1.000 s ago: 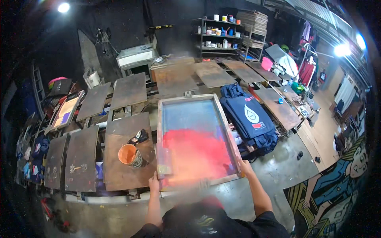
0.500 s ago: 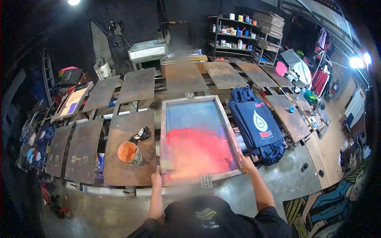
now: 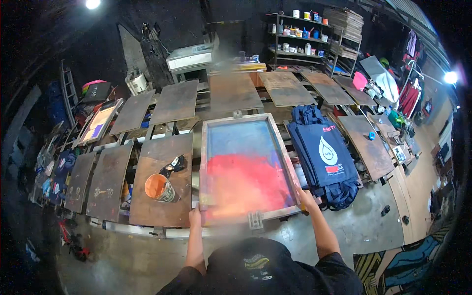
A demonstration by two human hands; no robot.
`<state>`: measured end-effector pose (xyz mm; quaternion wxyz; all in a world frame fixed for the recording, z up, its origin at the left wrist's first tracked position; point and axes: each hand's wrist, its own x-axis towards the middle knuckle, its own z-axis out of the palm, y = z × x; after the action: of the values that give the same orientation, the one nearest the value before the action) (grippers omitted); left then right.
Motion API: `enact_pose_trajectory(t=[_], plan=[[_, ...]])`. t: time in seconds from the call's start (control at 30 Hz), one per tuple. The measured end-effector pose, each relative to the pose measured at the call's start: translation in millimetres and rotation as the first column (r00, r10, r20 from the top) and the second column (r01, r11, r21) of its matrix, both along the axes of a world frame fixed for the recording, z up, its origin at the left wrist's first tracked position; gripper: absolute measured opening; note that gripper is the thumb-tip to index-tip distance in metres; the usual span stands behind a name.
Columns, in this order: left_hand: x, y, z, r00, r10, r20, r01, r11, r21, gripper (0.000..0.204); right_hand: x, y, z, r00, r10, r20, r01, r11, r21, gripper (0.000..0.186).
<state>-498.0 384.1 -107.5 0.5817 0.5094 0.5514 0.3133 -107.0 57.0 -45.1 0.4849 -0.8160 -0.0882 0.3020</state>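
A wooden-framed screen (image 3: 246, 142) lies in front of me, its mesh blue at the far end and smeared red, pink and pale orange over the near part. My left hand (image 3: 195, 215) grips its near-left edge; my right hand (image 3: 306, 199) grips the right side near the close corner, fingers partly hidden. A metal clamp (image 3: 255, 220) sits at the middle of the near edge. Left of the screen, a bucket (image 3: 159, 189) with orange inside and a small black item (image 3: 172, 166) rest on a stained board (image 3: 147, 211). Folded navy bags with a white drop print (image 3: 319, 147) lie to the right.
More flat boards (image 3: 233, 91) line the rack behind and to both sides. A shelf of paint containers (image 3: 300, 46) stands at the back. Another screen (image 3: 101, 123) is at far left. The concrete floor (image 3: 364, 226) and a painted cartoon panel (image 3: 403, 265) show at lower right.
The view has shifted slightly, with the bags and right-side boards now further right in the picture. Both my hands still grip the screen frame, with only small movement.
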Motion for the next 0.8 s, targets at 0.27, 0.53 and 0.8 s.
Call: enact_pose_trajectory(t=[0.27, 0.53, 0.8], plan=[[7.4, -8.6, -16.9, 0.996, -0.023, 0.082, 0.025, 1.000, -0.017, 0.053, 5.9, -11.3, -47.9, 0.998, -0.031, 0.053, 0.035, 0.997, -0.068, 0.090], [-19.9, 19.4, -96.1, 0.992, -0.104, -0.073, 0.108, 0.993, 0.049, 0.046, -7.1, -9.0, -41.8, 1.000, 0.021, 0.015, -0.024, 0.975, 0.223, 0.063], [-7.8, 15.9, -72.5, 0.984, -0.065, -0.167, 0.084, 0.991, 0.107, 0.059, 10.2, -5.9, -51.3, 0.990, 0.127, 0.056, -0.125, 0.991, -0.038, 0.063]])
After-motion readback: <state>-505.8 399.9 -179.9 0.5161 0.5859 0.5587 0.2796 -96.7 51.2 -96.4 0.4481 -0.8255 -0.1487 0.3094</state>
